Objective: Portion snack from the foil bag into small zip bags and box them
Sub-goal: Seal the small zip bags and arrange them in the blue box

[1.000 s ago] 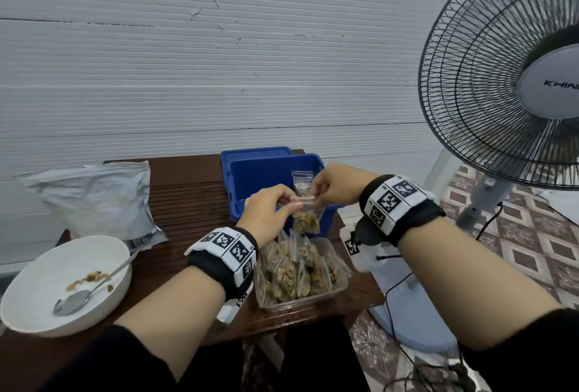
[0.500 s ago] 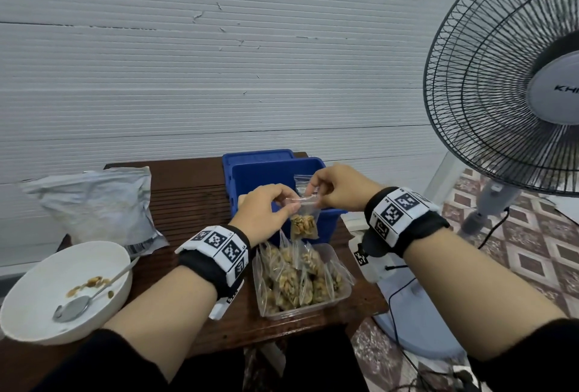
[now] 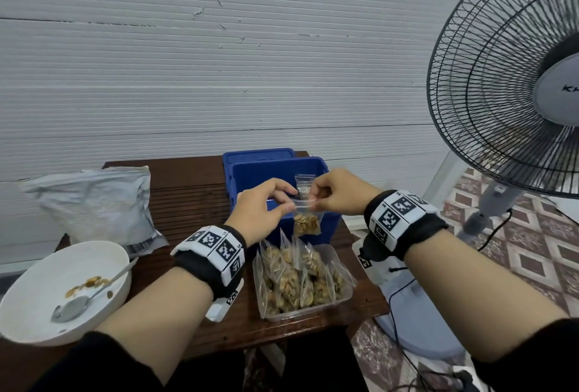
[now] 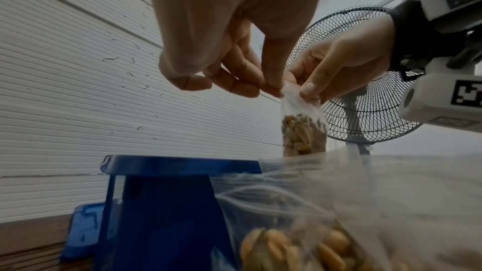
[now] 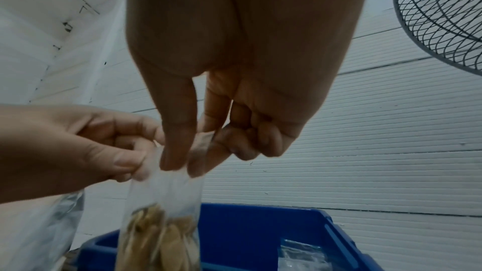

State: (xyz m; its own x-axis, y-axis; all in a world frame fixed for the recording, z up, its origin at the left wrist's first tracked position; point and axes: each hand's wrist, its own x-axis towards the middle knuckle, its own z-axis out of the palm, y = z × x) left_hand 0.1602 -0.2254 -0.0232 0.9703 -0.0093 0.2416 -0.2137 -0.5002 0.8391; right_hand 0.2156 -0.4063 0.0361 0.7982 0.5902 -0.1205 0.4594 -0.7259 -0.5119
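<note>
Head view: vs a sec ago, the zip bag at frame centre hangs a bit higher over the blue box; left hand & right hand both pinch its top strip, prob. sealing.

Fan hub at the right edge reads "KH…", cut off.

Wrist views: both pinches confirmed, snack sits low in the bag; no other legible text.

Even soft daylight, dim blurry wrist views.
</note>
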